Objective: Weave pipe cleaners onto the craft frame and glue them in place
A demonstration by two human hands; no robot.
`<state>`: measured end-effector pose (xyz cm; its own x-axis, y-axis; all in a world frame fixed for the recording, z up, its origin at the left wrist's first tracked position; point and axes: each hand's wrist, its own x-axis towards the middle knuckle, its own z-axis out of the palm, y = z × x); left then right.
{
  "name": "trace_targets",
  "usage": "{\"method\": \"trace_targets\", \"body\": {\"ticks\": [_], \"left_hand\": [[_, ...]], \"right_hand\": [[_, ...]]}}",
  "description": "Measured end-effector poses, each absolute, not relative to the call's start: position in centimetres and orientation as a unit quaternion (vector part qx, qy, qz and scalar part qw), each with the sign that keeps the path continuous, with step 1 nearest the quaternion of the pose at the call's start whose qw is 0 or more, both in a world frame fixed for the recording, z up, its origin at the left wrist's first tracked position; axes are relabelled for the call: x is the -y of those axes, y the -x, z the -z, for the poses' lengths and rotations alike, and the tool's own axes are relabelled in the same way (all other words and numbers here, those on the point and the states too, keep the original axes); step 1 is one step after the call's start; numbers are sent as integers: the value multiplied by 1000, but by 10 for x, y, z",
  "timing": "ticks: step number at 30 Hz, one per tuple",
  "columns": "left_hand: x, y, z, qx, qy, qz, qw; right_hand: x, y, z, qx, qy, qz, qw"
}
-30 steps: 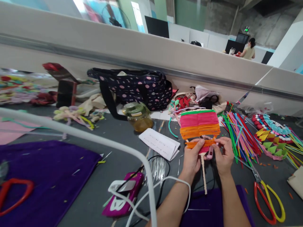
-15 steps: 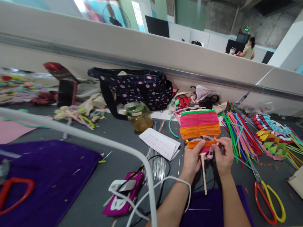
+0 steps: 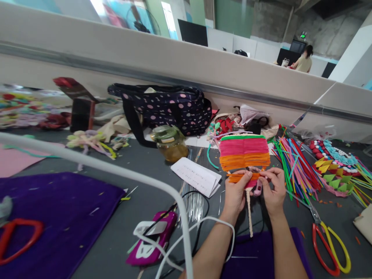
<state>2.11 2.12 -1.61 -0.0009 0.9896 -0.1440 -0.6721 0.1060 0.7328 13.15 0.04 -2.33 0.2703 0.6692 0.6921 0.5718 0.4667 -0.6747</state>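
Note:
A fan-shaped craft piece (image 3: pixel 244 149) stands upright between my hands, banded in green, pink and orange strips, with a gap above its lower orange strips. Its cream wrapped handle (image 3: pixel 249 217) points down toward me. My left hand (image 3: pixel 236 193) is closed on the lower left part, thumb pressed over the orange strips (image 3: pixel 236 178). On the right side, my right hand (image 3: pixel 273 190) pinches the end of an orange strip with thumb and forefinger. A small pink tool (image 3: pixel 257 188) hangs by the right fingers; its kind is unclear.
Scissors with red and yellow handles (image 3: pixel 325 248) lie at right, below a pile of coloured strips (image 3: pixel 299 162). A white cable (image 3: pixel 186 228) crosses in front of my left forearm. Folded paper (image 3: pixel 196 176), a glass jar (image 3: pixel 170 143) and a dotted bag (image 3: pixel 165 106) stand beyond.
My right fingers have shifted slightly left and closed over the orange strip's end, which stuck up before. The craft piece has barely moved in my left hand.

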Motion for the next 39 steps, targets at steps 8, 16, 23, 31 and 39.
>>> {"method": "trace_targets", "body": {"ticks": [8, 16, 23, 31, 39], "left_hand": [[-23, -22, 20, -342, -232, -633, 655], [-26, -27, 25, -348, -221, -644, 644], [-29, -36, 33, -348, -216, -639, 651], [-29, -39, 37, -334, -208, -635, 665], [-30, -41, 43, -314, -224, -633, 671]], "right_hand": [[-1, -131, 24, 547, 524, -60, 650], [-12, -128, 33, 420, 554, -235, 679], [-19, -122, 46, 434, 568, -279, 641], [-23, -126, 51, 454, 568, -224, 649], [-24, -124, 50, 454, 566, -216, 654]]}}
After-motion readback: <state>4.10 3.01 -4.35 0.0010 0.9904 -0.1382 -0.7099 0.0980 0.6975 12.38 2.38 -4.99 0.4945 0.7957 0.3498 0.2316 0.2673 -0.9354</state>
